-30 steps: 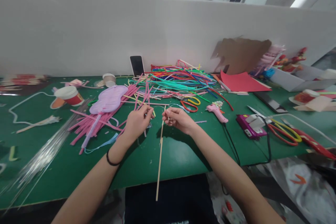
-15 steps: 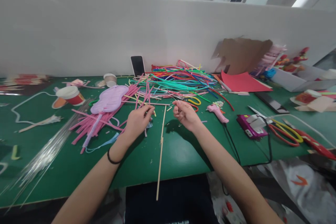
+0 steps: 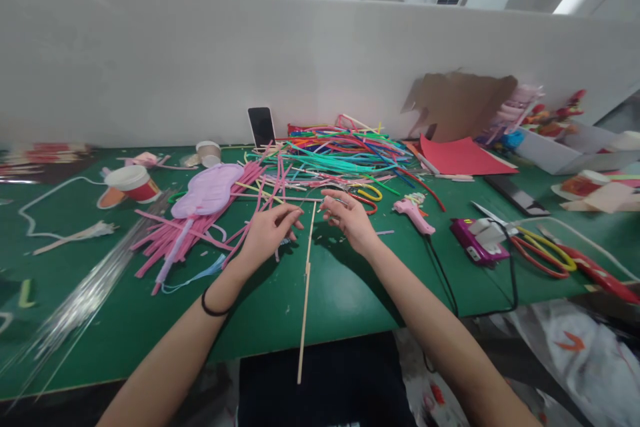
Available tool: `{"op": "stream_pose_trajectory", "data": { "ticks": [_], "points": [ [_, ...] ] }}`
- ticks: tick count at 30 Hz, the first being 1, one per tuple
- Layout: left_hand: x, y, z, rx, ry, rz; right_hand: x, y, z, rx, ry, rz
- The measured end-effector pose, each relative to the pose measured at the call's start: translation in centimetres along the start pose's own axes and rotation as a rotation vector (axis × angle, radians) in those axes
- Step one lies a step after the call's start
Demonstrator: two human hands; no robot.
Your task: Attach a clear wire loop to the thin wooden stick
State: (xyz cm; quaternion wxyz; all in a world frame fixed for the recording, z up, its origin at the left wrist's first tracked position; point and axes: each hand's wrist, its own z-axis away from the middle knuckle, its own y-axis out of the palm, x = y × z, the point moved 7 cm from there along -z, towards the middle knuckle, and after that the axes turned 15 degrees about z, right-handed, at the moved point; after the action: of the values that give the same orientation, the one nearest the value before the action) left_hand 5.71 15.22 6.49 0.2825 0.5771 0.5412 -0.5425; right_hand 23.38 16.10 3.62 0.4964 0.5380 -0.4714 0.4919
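Observation:
My left hand is closed above the green table, thumb against the fingers; whatever it pinches is too small to make out. Across from it, my right hand has bent fingers with the tips drawn together, and any thin thing there cannot be made out. Between the hands lies a thin wooden stick, joined partway along and jutting past the table's near edge. Left of my left hand, a lilac padded shape on a wrapped stem rests on pink pipe cleaners.
Multicoloured pipe cleaners are heaped at the back beside a propped phone. To the right are a pink glue gun, a purple power adapter and scissors. Clear thin rods and a paper cup are on the left.
My hands have come closer together: the left moved slightly right, the right slightly left. The right fingers have loosened a little. The wooden stick stays in place.

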Motion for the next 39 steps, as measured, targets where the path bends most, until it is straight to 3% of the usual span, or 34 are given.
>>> {"op": "stream_pose_trajectory", "data": {
  "ticks": [5,8,21,39],
  "points": [
    [-0.3,2.0,0.6,0.207,-0.058,0.050,0.7,0.4,0.3,-0.053,-0.161,0.255],
    [-0.4,2.5,0.8,0.261,-0.062,0.059,0.5,0.3,0.2,-0.065,-0.183,0.317],
    [0.2,2.5,0.6,0.255,-0.066,0.077,0.5,1.1,0.4,-0.065,-0.232,0.460],
    [-0.5,2.4,0.7,0.237,-0.075,0.196,0.5,1.9,0.3,0.064,-0.183,0.288]
  ]
}}
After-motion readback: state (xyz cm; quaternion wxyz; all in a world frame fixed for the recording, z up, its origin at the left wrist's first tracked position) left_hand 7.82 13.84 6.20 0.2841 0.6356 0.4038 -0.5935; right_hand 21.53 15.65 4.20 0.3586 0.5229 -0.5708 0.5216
